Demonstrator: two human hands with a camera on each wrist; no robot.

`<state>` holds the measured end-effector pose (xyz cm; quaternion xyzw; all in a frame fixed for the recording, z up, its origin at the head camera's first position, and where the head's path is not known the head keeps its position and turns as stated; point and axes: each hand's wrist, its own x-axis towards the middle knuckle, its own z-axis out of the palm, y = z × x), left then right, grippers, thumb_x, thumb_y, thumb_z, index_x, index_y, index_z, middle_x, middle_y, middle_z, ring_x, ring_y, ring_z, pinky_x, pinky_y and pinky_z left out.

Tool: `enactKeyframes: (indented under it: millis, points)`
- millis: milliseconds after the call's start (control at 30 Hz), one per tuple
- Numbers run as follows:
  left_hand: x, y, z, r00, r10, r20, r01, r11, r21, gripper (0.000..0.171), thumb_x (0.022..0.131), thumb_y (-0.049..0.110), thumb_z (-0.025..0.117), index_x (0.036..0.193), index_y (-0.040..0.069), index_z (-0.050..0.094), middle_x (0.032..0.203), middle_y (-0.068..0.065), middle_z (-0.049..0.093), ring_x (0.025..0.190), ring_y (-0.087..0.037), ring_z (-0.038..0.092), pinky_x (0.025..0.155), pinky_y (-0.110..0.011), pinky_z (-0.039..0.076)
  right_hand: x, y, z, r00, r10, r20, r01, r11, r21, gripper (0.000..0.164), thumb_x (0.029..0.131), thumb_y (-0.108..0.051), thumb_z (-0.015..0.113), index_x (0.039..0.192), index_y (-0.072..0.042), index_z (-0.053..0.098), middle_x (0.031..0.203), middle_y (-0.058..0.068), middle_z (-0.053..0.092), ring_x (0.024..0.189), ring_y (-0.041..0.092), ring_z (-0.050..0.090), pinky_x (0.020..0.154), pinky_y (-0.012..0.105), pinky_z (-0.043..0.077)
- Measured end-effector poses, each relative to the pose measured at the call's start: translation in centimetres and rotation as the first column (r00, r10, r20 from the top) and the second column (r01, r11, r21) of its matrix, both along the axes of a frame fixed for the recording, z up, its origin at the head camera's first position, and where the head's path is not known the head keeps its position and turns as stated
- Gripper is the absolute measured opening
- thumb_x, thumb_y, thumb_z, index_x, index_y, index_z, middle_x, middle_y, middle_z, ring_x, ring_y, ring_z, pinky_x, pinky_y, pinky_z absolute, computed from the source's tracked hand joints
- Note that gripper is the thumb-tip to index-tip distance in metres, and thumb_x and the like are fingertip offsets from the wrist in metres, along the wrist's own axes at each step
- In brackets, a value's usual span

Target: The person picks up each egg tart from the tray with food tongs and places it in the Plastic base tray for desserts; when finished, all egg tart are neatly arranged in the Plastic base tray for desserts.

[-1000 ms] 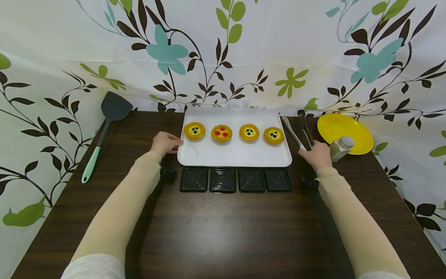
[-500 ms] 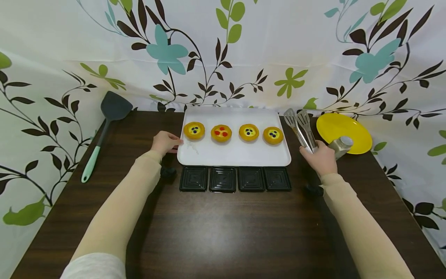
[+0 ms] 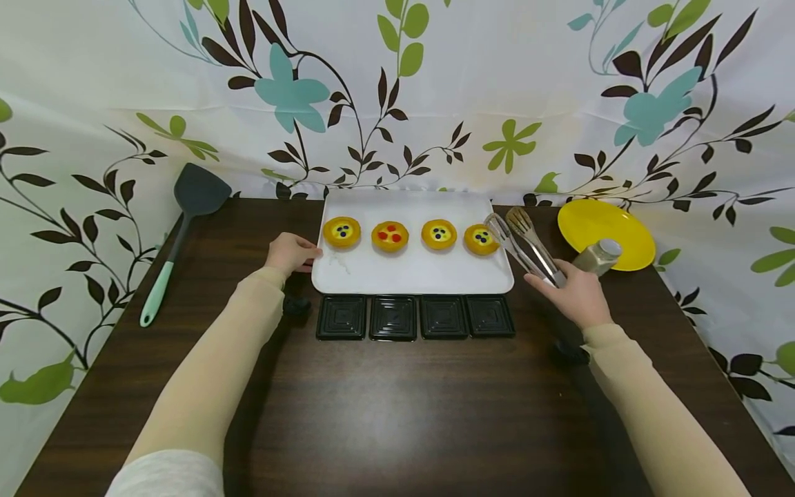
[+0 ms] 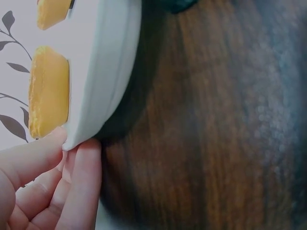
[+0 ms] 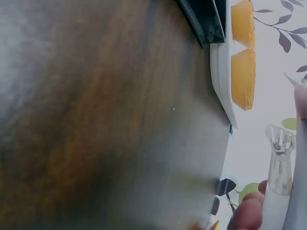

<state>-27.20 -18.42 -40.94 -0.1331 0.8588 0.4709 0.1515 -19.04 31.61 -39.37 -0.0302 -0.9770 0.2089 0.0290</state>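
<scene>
At the left end of the white tray (image 3: pixel 410 277), my left hand (image 3: pixel 288 254) pinches the rim. In the left wrist view the thumb lies on top and the fingers are beneath. Several round yellow tarts sit in a row on the tray; one tart (image 3: pixel 390 237) has red dots, while the others, such as the leftmost tart (image 3: pixel 341 232), have dark blue ones. My right hand (image 3: pixel 577 293) grips metal tongs (image 3: pixel 539 247) by their handles. The tongs' ends are spread, and the left end reaches over the tray's right rim beside the rightmost tart (image 3: pixel 479 241).
Several black square dishes (image 3: pixel 393 319) line the tray's front edge. A yellow plate (image 3: pixel 596 224) and a glass shaker (image 3: pixel 597 257) stand beyond my right hand. On the left lies a spatula (image 3: pixel 163 286) with a mint handle. A patterned curtain (image 3: pixel 459 83) hangs behind the dark table (image 3: pixel 397 414).
My right hand has lifted the tongs from beside the shaker, and their ends have swung left over the tray's right rim. My left hand keeps its hold on the tray.
</scene>
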Motion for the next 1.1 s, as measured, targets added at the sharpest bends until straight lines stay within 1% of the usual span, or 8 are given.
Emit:
enactKeyframes:
  millis: [167, 333, 533, 600, 700, 867, 1100]
  points:
    - [-0.1, 0.0, 0.0, 1.000, 0.007, 0.010, -0.007, 1.000, -0.001, 0.036, 0.092, 0.011, 0.063, 0.121, -0.010, 0.058, 0.121, -0.025, 0.056, 0.105, -0.035, 0.063, 0.074, -0.031, 0.058, 0.5, 0.2, -0.1, 0.998, 0.054, -0.021, -0.053, 0.997, 0.049, 0.092, 0.082, -0.065, 0.058, 0.131, 0.012, 0.048, 0.113, 0.035, 0.058, 0.078, 0.034, 0.054, 0.069, 0.047, 0.049]
    - [0.0, -0.1, 0.0, 1.000, -0.004, 0.001, 0.004, 1.000, -0.023, 0.037, 0.092, 0.013, 0.063, 0.121, -0.010, 0.058, 0.121, -0.025, 0.055, 0.101, -0.034, 0.065, 0.075, -0.031, 0.058, 0.7, 0.4, -0.7, 0.995, 0.088, -0.045, -0.084, 0.993, 0.086, 0.090, 0.082, -0.064, 0.060, 0.131, 0.011, 0.049, 0.110, 0.036, 0.059, 0.073, 0.033, 0.055, 0.068, 0.049, 0.050]
    - [0.0, 0.0, 0.0, 1.000, 0.002, -0.003, -0.002, 1.000, -0.031, 0.036, 0.092, 0.013, 0.063, 0.120, -0.009, 0.059, 0.119, -0.025, 0.056, 0.099, -0.034, 0.066, 0.074, -0.031, 0.058, 0.4, 0.6, -1.2, 0.990, 0.122, -0.065, -0.114, 0.986, 0.124, 0.089, 0.080, -0.065, 0.060, 0.132, 0.007, 0.050, 0.094, 0.031, 0.064, 0.062, 0.028, 0.053, 0.060, 0.045, 0.048]
    - [0.0, 0.0, 0.0, 1.000, 0.001, -0.002, -0.002, 1.000, -0.031, 0.036, 0.091, 0.012, 0.063, 0.120, -0.009, 0.059, 0.119, -0.025, 0.056, 0.098, -0.033, 0.066, 0.073, -0.030, 0.058, 0.3, 0.7, -1.3, 0.989, 0.134, -0.069, -0.123, 0.983, 0.138, 0.089, 0.080, -0.065, 0.061, 0.132, 0.007, 0.050, 0.090, 0.030, 0.065, 0.060, 0.027, 0.052, 0.059, 0.046, 0.049]
    - [0.0, 0.0, -0.1, 1.000, -0.004, 0.001, 0.004, 1.000, -0.024, 0.037, 0.091, 0.013, 0.064, 0.120, -0.010, 0.059, 0.120, -0.026, 0.056, 0.097, -0.032, 0.067, 0.072, -0.030, 0.059, 0.2, 0.6, -1.4, 0.986, 0.148, -0.073, -0.136, 0.980, 0.148, 0.089, 0.080, -0.064, 0.061, 0.130, 0.008, 0.050, 0.094, 0.032, 0.064, 0.062, 0.031, 0.056, 0.063, 0.051, 0.050]
    - [-0.1, 0.0, -0.1, 1.000, 0.000, 0.016, 0.001, 1.000, -0.028, 0.037, 0.091, 0.013, 0.064, 0.120, -0.009, 0.059, 0.120, -0.025, 0.056, 0.097, -0.032, 0.067, 0.072, -0.030, 0.059, 0.0, 0.4, -1.4, 0.984, 0.161, -0.076, -0.149, 0.977, 0.152, 0.088, 0.080, -0.063, 0.062, 0.128, 0.010, 0.051, 0.106, 0.035, 0.061, 0.074, 0.038, 0.061, 0.070, 0.057, 0.050]
    - [-0.1, -0.2, -0.1, 1.000, 0.000, 0.008, 0.000, 1.000, -0.025, 0.037, 0.091, 0.014, 0.064, 0.120, -0.009, 0.059, 0.120, -0.025, 0.056, 0.098, -0.032, 0.067, 0.073, -0.030, 0.058, -0.6, 0.0, -1.2, 0.985, 0.159, -0.068, -0.146, 0.975, 0.166, 0.089, 0.080, -0.064, 0.062, 0.127, 0.010, 0.051, 0.107, 0.035, 0.061, 0.076, 0.038, 0.060, 0.071, 0.057, 0.051]
